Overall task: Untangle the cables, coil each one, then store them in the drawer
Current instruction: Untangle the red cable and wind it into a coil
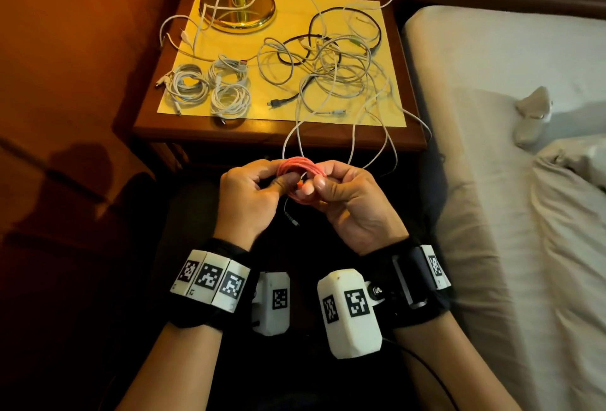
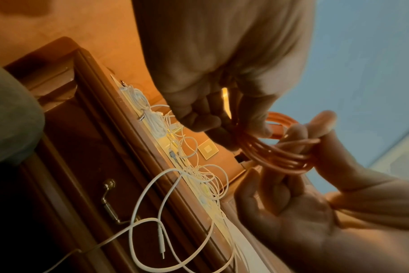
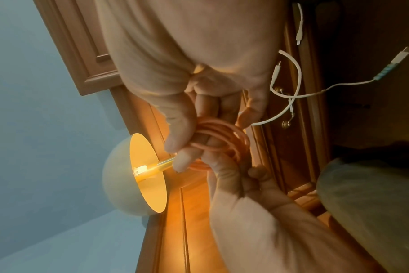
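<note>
Both hands up in front of the nightstand (image 1: 183, 130), each pinching the pink cable (image 1: 303, 164), wound into a small multi-loop coil between them. Left hand (image 1: 251, 196) has thumb and fingers curled on the coil's left side; right hand (image 1: 347, 201) grips the right side, fingers hooked through the loops. An orange plug end shows near the thumbs, so my read is the tail is being tucked to finish this coil. Cable looks light, soft and springy: loops will likely fan out if grip loosens, so hold across the whole bundle, not one strand, and keep the connector pinned. Three white coiled cables (image 1: 210, 87) sit on the left near part of the yellow mat (image 1: 377, 117); the tangle of white and black cables (image 1: 331, 66) lies on the right side, strands drooping over the near edge. Brass lamp base (image 1: 237, 9) at far left. Drawer handle (image 2: 110, 200) visible in left wrist view, drawer looks closed. Bed (image 1: 524, 148) to the right.
</note>
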### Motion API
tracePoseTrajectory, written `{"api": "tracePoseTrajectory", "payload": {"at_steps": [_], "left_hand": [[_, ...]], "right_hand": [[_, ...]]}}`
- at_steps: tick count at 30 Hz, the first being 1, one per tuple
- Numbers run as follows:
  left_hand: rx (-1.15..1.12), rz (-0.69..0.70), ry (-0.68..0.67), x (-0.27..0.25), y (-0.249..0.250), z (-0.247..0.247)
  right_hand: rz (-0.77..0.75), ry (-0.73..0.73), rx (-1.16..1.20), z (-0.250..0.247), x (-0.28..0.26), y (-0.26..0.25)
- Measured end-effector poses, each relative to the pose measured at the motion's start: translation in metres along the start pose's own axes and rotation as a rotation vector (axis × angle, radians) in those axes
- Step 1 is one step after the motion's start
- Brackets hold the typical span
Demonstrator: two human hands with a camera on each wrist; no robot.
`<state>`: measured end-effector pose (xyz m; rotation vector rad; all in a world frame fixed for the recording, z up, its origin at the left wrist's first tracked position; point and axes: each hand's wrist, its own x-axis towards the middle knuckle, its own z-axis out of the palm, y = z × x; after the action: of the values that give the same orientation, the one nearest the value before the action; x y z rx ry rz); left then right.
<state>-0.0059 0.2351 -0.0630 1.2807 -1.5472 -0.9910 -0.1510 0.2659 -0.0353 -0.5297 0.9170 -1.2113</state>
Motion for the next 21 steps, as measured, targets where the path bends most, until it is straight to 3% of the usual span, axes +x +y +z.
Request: {"api": "tracePoseTrajectory", "payload": {"at_steps": [5, 10, 21], "left_hand": [[0.033, 0.05, 0.081, 0.0025, 0.0048, -0.0043], [-0.016, -0.027, 0.064, 0.003, 0.0067, -0.0039], [-0.08, -0.056, 0.014, 0.0004, 0.0079, -0.001]], "right_hand": [[-0.061, -0.006, -0.059, 0.003, 0.0001, -0.0011], [-0.105, 0.014, -0.19, 0.0008, -0.0023, -0.001], [0.056, -0.091, -0.109, 0.0029, -0.0077, 0.0024]]}}
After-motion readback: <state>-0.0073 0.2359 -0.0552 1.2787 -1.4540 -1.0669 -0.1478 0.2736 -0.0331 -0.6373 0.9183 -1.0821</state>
